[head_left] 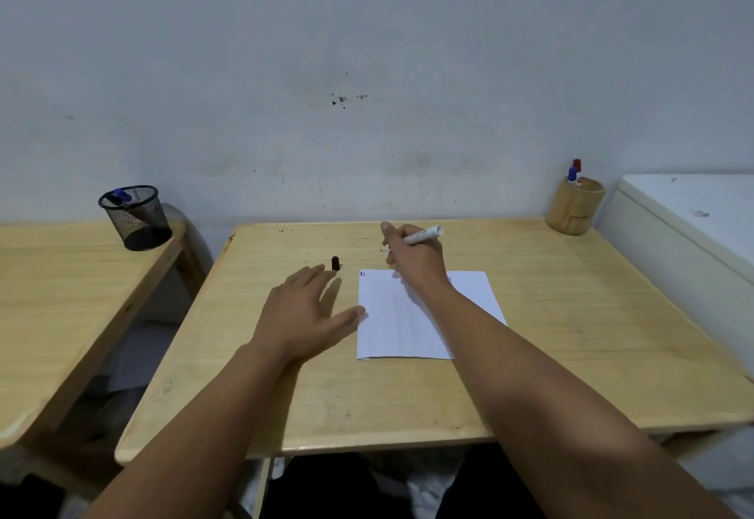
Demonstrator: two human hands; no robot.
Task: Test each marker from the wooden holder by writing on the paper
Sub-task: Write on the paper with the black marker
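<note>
A person's right hand (412, 257) grips an uncapped white marker (422, 235) in closed fingers above the far edge of the paper (408, 322) on the counter (571, 314). The marker's long axis slants, tip down-left toward the sheet, tail up-right. It looks light, rigid and smooth, best pinched near the tip. The left hand (302, 310) lies open beside the paper, near a dark cap (335, 263).

Pale wood worktop (571, 335) w/ white paper (391, 326) marked blue & red at its corner, white marker (422, 236), dark brown cap (335, 263), tan wooden holder (574, 208) w/ blue- & red-capped markers (574, 171), black mesh cup (134, 218).
</note>
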